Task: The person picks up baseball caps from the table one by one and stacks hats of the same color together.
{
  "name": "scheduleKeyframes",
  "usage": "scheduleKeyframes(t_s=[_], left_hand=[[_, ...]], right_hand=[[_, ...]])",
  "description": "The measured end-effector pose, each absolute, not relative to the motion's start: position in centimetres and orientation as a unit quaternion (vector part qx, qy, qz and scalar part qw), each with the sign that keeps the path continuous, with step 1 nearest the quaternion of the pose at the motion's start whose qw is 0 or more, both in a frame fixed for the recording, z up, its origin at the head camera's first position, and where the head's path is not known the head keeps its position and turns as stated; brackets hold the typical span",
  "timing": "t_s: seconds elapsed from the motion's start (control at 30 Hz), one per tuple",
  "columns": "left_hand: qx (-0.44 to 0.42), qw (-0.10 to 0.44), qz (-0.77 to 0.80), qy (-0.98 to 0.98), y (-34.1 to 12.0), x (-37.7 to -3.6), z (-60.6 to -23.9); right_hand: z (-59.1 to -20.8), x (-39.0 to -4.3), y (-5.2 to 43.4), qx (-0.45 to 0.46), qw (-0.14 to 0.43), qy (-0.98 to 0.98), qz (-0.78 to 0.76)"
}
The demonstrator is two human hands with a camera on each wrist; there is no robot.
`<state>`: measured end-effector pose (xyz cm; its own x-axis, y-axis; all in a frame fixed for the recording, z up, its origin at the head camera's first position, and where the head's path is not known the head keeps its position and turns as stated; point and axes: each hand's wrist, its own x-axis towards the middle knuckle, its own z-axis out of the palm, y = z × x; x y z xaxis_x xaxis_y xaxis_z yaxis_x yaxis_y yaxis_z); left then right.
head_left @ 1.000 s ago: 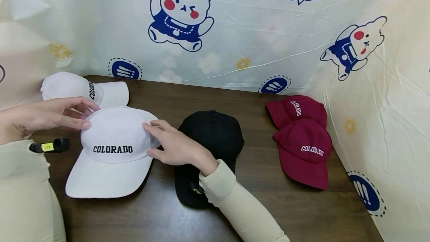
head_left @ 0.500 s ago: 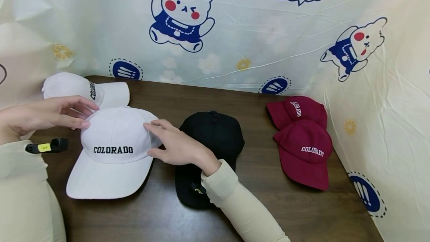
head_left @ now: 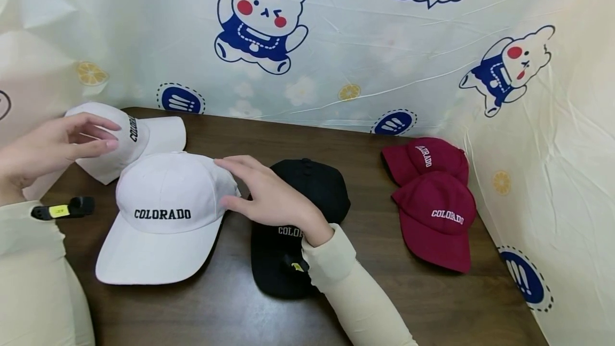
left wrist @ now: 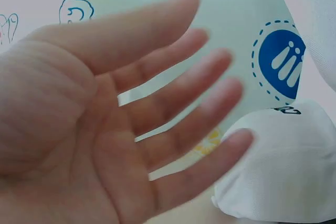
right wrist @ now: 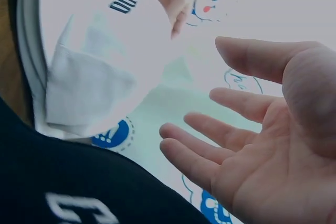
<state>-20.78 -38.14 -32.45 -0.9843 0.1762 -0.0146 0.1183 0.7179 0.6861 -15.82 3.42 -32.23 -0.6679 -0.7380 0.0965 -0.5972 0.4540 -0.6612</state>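
Head view: front white cap [head_left: 163,194], black COLORADO lettering, sits left of centre on the dark wood tabletop [head_left: 230,308], brim toward bottom edge. Left hand [head_left: 50,146] at left edge, fingers spread, grasping nothing, in front of a rear white cap [head_left: 165,130], brim pointing right. Right hand [head_left: 271,194] just beside the front cap's right side, fingers extended, gripping nothing; right wrist view shows a gap. Black cap [head_left: 314,183] mid-frame, partly behind that hand. Lower maroon cap [head_left: 432,250] at right, overlapping upper maroon cap [head_left: 444,151]. Printed sheet [head_left: 346,31] behind.
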Motion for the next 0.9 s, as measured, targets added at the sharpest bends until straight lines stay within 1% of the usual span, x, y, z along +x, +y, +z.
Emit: scheduleKeyframes(t_s=[0.13, 0.27, 0.37, 0.47, 0.57, 0.67, 0.77, 0.9], left_hand=[[0.017, 0.001, 0.391, 0.920, -38.4, -20.7, -32.2], [-0.031, -0.061, 0.437, 0.897, -38.5, -20.8, -32.4], [-0.083, -0.100, 0.463, 0.877, -38.2, -20.7, -32.3], [-0.148, -0.123, 0.477, 0.857, -37.8, -20.6, -32.1], [-0.204, -0.129, 0.493, 0.836, -37.9, -20.7, -32.1], [-0.240, -0.117, 0.496, 0.826, -38.4, -21.2, -32.6], [-0.246, -0.090, 0.496, 0.828, -39.2, -21.7, -33.4], [-0.237, -0.038, 0.491, 0.838, -39.9, -21.9, -34.3]], right_hand=[[-31.5, -16.0, 4.3, -0.389, 0.081, 0.839, -0.372], [-31.2, -16.4, 5.1, -0.377, 0.063, 0.825, -0.416], [-31.2, -16.6, 5.4, -0.369, 0.050, 0.815, -0.445], [-31.2, -16.8, 5.6, -0.360, 0.037, 0.809, -0.464], [-31.1, -16.9, 5.6, -0.350, 0.028, 0.804, -0.480], [-31.1, -16.9, 5.6, -0.336, 0.024, 0.800, -0.496], [-31.1, -16.9, 5.6, -0.322, 0.027, 0.798, -0.509], [-31.1, -16.9, 5.6, -0.307, 0.032, 0.797, -0.519]])
